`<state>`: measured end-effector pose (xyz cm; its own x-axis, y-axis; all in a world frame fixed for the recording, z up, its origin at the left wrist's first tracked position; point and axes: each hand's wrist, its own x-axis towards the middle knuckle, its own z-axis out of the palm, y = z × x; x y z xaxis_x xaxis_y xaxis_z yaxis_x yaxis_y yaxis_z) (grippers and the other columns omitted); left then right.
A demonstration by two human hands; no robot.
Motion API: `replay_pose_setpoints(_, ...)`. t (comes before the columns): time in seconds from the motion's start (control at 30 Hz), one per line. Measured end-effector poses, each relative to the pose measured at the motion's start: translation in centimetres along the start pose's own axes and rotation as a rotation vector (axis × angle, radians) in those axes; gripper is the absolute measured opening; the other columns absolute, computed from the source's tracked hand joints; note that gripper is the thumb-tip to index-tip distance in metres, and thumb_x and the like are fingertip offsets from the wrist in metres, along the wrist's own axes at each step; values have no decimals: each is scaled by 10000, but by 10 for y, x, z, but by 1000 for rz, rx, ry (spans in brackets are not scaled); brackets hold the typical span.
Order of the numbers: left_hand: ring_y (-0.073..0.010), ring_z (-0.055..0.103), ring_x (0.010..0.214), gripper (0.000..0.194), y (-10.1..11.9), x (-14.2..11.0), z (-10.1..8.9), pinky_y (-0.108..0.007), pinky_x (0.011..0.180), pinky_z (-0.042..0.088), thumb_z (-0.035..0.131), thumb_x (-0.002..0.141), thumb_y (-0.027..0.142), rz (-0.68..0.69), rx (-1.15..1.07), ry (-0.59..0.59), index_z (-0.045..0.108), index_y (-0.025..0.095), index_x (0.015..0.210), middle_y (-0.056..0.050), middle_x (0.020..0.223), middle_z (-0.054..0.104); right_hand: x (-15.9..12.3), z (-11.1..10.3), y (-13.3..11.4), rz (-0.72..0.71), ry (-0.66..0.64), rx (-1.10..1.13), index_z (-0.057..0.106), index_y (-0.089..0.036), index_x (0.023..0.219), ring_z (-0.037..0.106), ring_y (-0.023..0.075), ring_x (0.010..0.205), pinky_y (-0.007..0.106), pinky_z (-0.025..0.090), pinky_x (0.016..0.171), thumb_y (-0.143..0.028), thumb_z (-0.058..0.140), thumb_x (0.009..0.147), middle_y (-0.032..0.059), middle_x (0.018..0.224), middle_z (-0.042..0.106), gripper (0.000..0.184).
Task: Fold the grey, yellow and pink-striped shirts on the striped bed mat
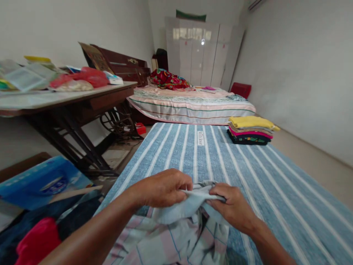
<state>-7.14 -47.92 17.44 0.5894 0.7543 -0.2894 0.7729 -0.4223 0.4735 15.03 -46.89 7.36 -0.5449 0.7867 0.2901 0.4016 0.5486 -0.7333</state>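
A crumpled shirt (176, 235) in pale grey and pink with thin blue lines lies at the near edge of a table covered by a blue striped cloth (176, 158). My left hand (168, 187) pinches the upper edge of the shirt between thumb and fingers. Across from it, my right hand (231, 204) grips the same edge, which is stretched between both hands. The garment's lower part bunches toward me and runs out of the picture. Farther off to the right, a neat stack of folded clothes (250, 130) sits on the cloth, yellow on top.
On the left stands a sewing machine table (110, 92) bearing red plastic bags (82, 77) and boxes. Below it are a blue carton (49, 180) and dark and red clothes (38, 239). A bed (190, 106) is beyond the table, with white wardrobes (198, 55) behind.
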Motion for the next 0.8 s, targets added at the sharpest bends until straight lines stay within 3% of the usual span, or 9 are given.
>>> replay_pose_setpoints(0.13, -166, 558, 783, 197, 8, 8, 25, -264, 688, 382, 519, 782, 250, -36, 58, 134, 604, 196, 951, -18, 862, 639, 3, 5, 0, -19, -13, 9, 639, -187, 708, 551, 120, 660, 235, 386, 643, -140, 558, 801, -13, 682, 616, 132)
replay_pose_setpoints(0.3, -176, 576, 769, 174, 13, 17, 40, -281, 693, 378, 414, 835, 191, -14, 116, 178, 569, 168, 762, -38, 767, 632, 4, -2, 0, -35, -22, -3, 658, -188, 740, 545, 123, 653, 240, 380, 627, -162, 567, 804, -11, 675, 614, 115)
replay_pose_setpoints(0.37, -154, 567, 726, 189, 13, 16, 35, -256, 668, 371, 407, 830, 167, 12, 53, 145, 560, 163, 719, -25, 729, 619, 3, -10, 1, -43, -61, -1, 658, -192, 747, 546, 131, 671, 255, 394, 668, -185, 592, 794, -18, 658, 601, 81)
replay_pose_setpoints(0.47, -114, 519, 631, 189, 11, 10, 23, -214, 594, 342, 427, 817, 172, 96, -105, -9, 571, 161, 695, 10, 660, 580, 0, -21, 5, -72, -151, 14, 669, -203, 803, 561, 144, 723, 321, 392, 826, -236, 618, 807, -19, 699, 623, 61)
replay_pose_setpoints(0.57, -99, 486, 606, 191, 7, 3, 17, -196, 572, 331, 433, 817, 202, 140, -216, -127, 598, 157, 732, 25, 643, 548, -5, -25, 8, -89, -206, 55, 672, -199, 862, 569, 160, 778, 320, 405, 817, -253, 613, 822, 10, 792, 650, 89)
replay_pose_setpoints(0.67, -105, 493, 644, 196, -1, 1, 20, -190, 589, 343, 458, 813, 255, 82, -272, -154, 622, 150, 786, 22, 680, 556, -8, -19, 11, -79, -182, 104, 659, -187, 820, 570, 167, 825, 289, 421, 775, -171, 606, 806, 25, 831, 646, 57)
replay_pose_setpoints(0.8, -97, 463, 609, 230, -10, 5, 28, -188, 539, 310, 499, 804, 336, -32, -326, -186, 633, 151, 785, 32, 656, 529, -8, -9, 13, -52, -177, 103, 644, -194, 774, 573, 156, 823, 265, 427, 765, -63, 568, 768, 11, 809, 636, 152)
